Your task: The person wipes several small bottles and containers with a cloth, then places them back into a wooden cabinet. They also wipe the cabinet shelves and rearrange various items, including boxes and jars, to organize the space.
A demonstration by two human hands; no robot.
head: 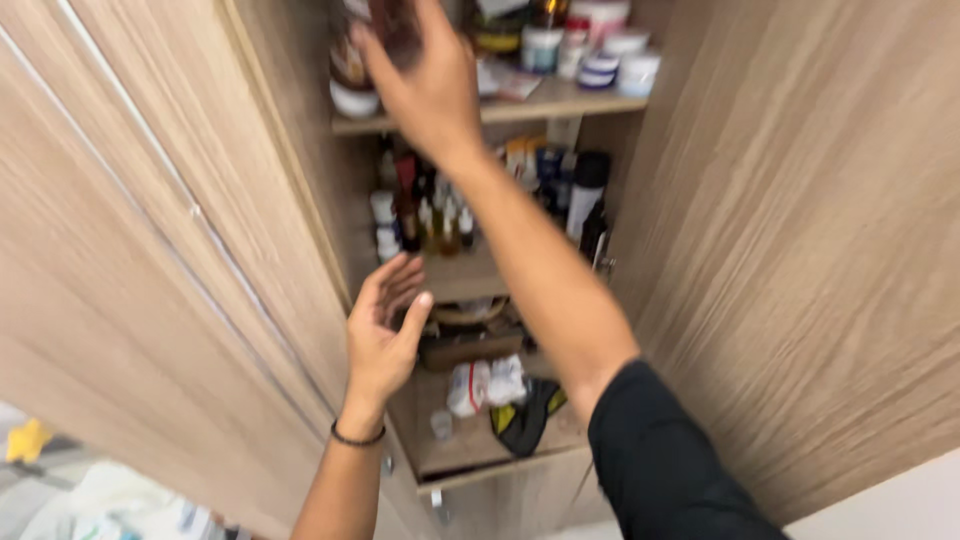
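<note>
My right hand (430, 90) reaches up to the top shelf (560, 100) of an open wooden cupboard. Its thumb and fingers wrap a dark brown jar (392, 22) at the shelf's left end, though the picture is blurred there. Beside that jar stands a brown jar with a white base (350, 85). My left hand (385, 325) is raised lower down in front of the middle shelf (465, 280), palm turned right and fingers apart, holding nothing. A dark band circles its wrist.
White tubs and jars (600, 50) crowd the top shelf's right side. Small bottles and a black-and-white can (585, 190) fill the middle shelf. Below lie a white packet (485, 385) and a black-and-yellow cloth (525, 415). Open wooden doors (150, 260) flank both sides.
</note>
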